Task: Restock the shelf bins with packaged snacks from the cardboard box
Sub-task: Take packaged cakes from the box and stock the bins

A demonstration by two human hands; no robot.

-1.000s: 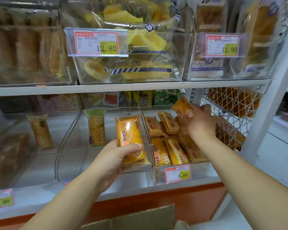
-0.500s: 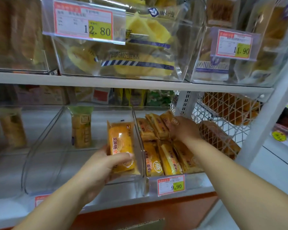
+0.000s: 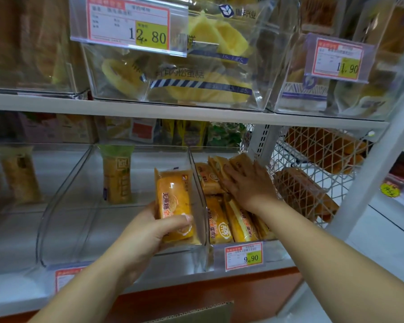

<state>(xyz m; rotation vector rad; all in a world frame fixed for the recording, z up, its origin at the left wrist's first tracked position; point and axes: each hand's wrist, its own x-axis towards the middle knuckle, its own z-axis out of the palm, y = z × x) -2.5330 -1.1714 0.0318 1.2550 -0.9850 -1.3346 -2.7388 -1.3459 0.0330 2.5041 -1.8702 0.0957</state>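
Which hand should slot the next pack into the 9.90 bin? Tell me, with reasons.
Left. The left hand already grips an orange pack right beside that bin. The right hand lies flat on the packs there, holding nothing.

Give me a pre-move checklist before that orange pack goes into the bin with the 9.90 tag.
1. Left hand grips the orange pack: ok.
2. Right hand out of the 9.90 bin: not ok, it rests flat on the packs at the back.
3. Free slot in that bin: cannot tell, the front row looks full.
4. Pack printed like the front-row packs: ok.
5. Pack clear of the bins' dividing wall: not ok, it sits on the left side.
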